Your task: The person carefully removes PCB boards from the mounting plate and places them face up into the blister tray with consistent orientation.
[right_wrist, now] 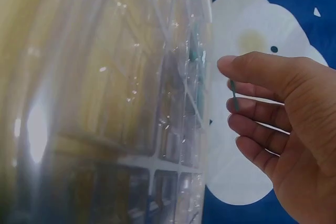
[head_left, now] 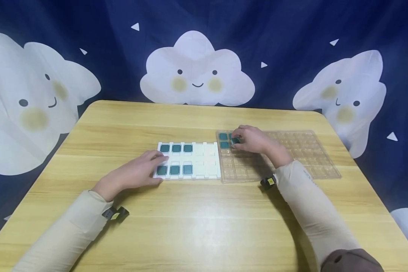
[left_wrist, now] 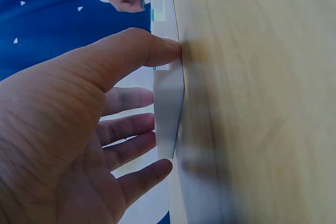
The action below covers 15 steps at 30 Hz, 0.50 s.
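My left hand point(head_left: 137, 172) holds the left end of a white tray point(head_left: 208, 176), its thumb against the near side wall and its fingers around the end. Several green square chips point(head_left: 176, 148) sit in two rows in that tray's left part. My right hand point(head_left: 253, 139) pinches another green square chip point(right_wrist: 234, 97) between thumb and fingers, above a clear plastic tray point(head_left: 309, 151). In the right wrist view the chip appears edge-on, apart from that tray. At the clear tray's far left corner lie more green chips point(head_left: 223, 136), one partly hidden behind the right hand.
Both trays lie side by side on a wooden table point(head_left: 190, 219), their ends close together. The white tray's right slots and most of the clear tray's pockets hold no chips. A dark blue curtain point(head_left: 275, 22) with smiling clouds hangs behind the table.
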### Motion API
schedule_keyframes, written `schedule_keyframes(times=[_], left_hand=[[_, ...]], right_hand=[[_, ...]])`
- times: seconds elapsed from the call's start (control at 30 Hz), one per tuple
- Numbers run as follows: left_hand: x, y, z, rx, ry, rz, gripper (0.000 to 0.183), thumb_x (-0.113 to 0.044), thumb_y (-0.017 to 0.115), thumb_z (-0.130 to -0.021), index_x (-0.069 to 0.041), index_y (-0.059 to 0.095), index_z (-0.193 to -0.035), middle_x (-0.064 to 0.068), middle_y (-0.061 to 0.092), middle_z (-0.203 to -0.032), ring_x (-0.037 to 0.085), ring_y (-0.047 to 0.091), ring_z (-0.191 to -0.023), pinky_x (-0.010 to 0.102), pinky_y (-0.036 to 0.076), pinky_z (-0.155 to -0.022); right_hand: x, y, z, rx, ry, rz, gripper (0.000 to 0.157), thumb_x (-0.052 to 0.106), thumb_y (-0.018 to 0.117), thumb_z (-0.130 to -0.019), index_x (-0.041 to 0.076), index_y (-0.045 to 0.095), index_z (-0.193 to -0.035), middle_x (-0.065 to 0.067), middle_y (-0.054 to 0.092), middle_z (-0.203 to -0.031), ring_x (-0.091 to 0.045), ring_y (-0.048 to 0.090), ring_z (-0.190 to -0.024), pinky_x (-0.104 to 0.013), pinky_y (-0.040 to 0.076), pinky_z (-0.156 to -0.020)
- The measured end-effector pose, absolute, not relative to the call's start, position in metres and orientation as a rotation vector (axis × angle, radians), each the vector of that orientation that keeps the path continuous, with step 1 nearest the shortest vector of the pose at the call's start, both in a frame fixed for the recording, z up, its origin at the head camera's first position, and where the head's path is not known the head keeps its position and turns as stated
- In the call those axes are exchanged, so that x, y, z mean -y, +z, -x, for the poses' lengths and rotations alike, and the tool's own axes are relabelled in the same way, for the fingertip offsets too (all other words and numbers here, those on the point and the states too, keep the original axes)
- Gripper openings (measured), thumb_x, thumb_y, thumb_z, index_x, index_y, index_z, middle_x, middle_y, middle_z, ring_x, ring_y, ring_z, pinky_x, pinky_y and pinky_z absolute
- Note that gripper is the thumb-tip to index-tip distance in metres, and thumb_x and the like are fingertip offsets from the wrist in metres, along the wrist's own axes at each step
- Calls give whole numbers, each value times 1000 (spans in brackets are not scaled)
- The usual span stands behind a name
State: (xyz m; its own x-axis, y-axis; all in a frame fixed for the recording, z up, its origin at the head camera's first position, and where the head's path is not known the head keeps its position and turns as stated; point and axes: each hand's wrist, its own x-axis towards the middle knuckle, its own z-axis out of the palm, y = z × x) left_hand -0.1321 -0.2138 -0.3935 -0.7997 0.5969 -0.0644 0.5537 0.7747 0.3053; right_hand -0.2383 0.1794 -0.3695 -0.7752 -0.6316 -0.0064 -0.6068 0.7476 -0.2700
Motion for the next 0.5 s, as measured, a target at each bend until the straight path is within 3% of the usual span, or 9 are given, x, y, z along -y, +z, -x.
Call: schedule_keyframes(times=[0.23, 0.5], left_hand=[[214, -392, 132, -2815, 405, -924, 74, -34, 76, -83, -2, 46, -144, 21, 45, -140, 35, 41, -130, 50, 36, -110], [214, -395, 132, -2816, 402, -927, 75, -34, 76, -83, -1, 46, -144, 21, 44, -140, 35, 40, -131, 50, 35, -111]], right_hand=[[-177, -371, 245, -2802, -363, 946, 36, 25, 73, -88, 5, 67, -117, -6, 61, -99, -22, 55, -86, -41, 49, -81], [-178, -374, 247, -2781, -363, 915, 37, 24, 75, -87, 6, 68, -118, -7, 62, -104, -24, 58, -93, -43, 50, -87]])
